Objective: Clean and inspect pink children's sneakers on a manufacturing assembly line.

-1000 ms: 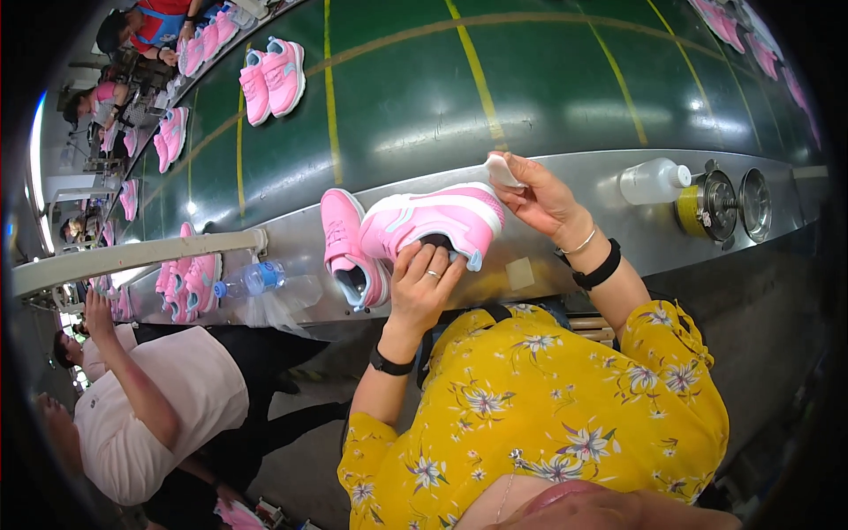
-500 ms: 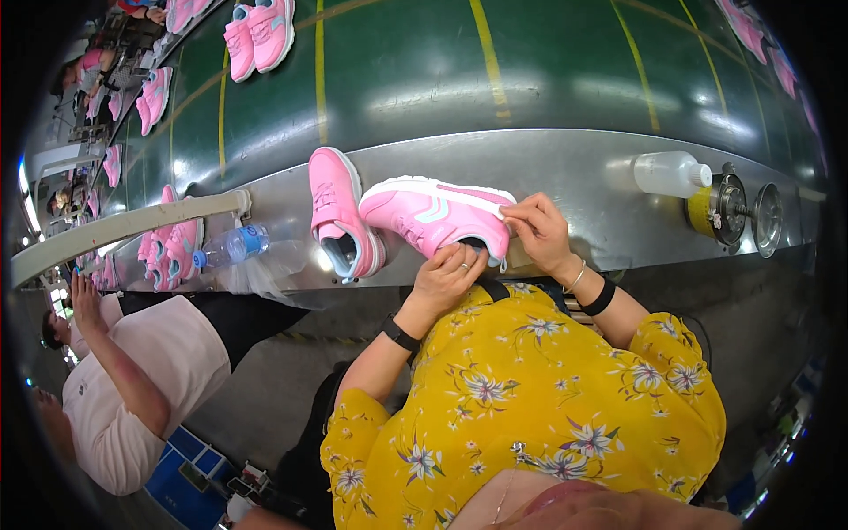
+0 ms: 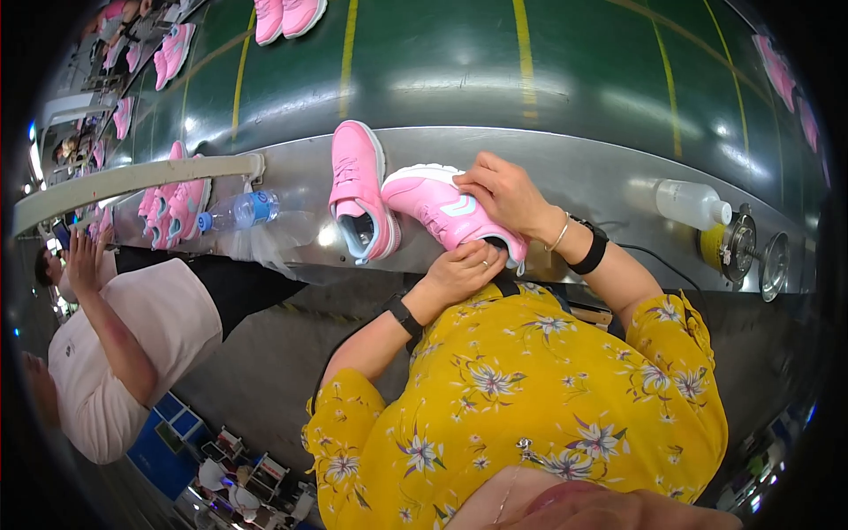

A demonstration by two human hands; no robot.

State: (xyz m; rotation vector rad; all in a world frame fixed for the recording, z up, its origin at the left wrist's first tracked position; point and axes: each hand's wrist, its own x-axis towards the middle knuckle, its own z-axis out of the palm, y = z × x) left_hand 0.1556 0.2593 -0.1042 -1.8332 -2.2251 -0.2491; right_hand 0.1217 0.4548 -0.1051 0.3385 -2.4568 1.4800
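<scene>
A pink sneaker (image 3: 424, 196) with a white sole and a pale blue side mark lies tilted on the metal ledge in front of me, toe to the left. My left hand (image 3: 464, 276) grips it at the ankle opening, fingers partly inside. Against the sole edge, around mid-shoe, rest the pinched fingers of my right hand (image 3: 503, 193); anything between them is too small or hidden to make out. Touching this shoe on its left stands a second pink sneaker (image 3: 357, 187), sole down, its opening toward me.
Beyond the metal ledge (image 3: 601, 185) runs a green conveyor belt (image 3: 433, 53) with yellow lines, carrying pink shoes (image 3: 287, 18). To the right are a white bottle (image 3: 691, 203) and a metal dispenser (image 3: 738, 243). A water bottle (image 3: 238, 212), a curved rail (image 3: 132, 190) and a co-worker (image 3: 132, 327) are left.
My right hand has moved along the sole from the heel toward the toe. The left hand keeps its grip at the opening. The whole view has shifted slightly.
</scene>
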